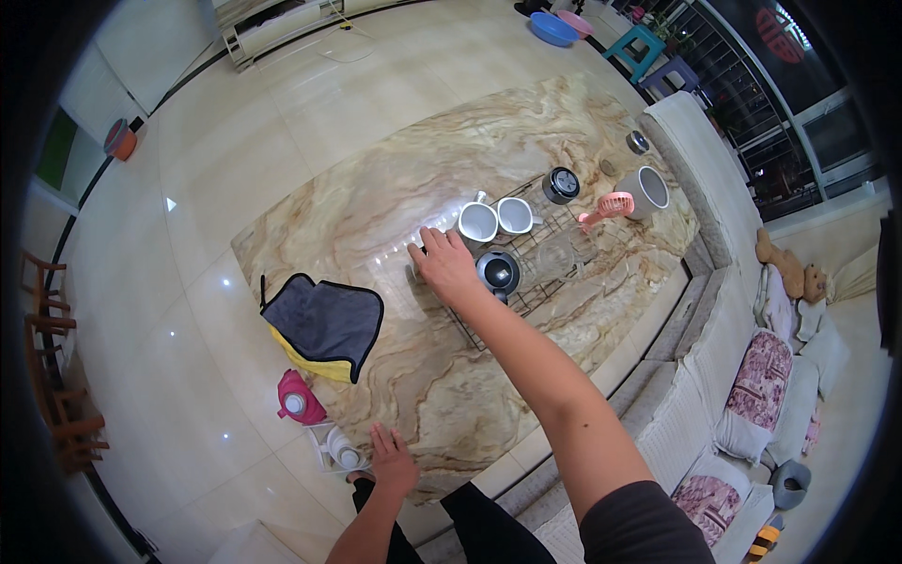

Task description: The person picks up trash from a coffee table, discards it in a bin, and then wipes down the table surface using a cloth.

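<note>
Your right hand (445,265) beside a white mug (477,223).
Can't tell its grip from here; your left hand (393,463) lies open on the table (329,202).

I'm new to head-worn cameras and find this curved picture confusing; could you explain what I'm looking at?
Certainly. There is no robot here: a person is working with two bare hands. The single picture comes from the left of two wide cameras on their head, looking down, so straight edges bend.

On the marbled table are a grey-and-yellow cloth, two white mugs, a dark-lidded vessel and a pink handheld fan, among other things.

The left hand lies spread near the table's edge. The right hand reaches beside the mugs; whether it holds anything is hidden under the fingers.
</note>
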Demonstrator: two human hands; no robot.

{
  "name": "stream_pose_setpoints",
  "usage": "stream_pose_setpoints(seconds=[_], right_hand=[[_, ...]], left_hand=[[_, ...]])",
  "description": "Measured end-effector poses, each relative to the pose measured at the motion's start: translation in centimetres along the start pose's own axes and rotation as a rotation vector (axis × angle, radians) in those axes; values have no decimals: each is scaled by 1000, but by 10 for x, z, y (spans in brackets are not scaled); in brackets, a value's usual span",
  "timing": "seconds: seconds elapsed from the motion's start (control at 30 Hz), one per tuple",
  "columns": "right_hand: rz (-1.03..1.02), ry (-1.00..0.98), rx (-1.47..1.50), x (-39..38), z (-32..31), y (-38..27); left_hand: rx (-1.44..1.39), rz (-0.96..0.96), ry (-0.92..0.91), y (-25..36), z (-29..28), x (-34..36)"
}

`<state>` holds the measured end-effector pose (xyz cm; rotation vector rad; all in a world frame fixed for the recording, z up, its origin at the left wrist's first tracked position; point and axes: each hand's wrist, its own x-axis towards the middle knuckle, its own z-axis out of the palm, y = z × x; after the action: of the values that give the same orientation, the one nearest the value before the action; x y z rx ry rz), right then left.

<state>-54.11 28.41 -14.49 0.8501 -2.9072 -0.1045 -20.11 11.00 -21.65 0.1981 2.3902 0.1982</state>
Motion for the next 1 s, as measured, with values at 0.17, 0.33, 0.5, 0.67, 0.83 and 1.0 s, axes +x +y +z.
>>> stream_pose_setpoints(seconds=[0.17,0.33,0.5,0.67,0.83,1.0], right_hand=[[46,-148,-155,11,32,-1],[107,-462,-196,24,26,-5],[30,-225,-125,14,13,-6],[101,92,466,-19,-68,-13],[226,290,738,-80,-116,19],[571,412,796,-146,-120,67]], left_hand=[[0,-25,-4,4,-2,1],[-37,-47,-11,4,-6,-3],[-28,-53,-21,10,-9,0],[-90,-30,-46,4,-17,-2],[-165,-5,-14,0,-18,0],[-113,40,1,-7,-11,2]])
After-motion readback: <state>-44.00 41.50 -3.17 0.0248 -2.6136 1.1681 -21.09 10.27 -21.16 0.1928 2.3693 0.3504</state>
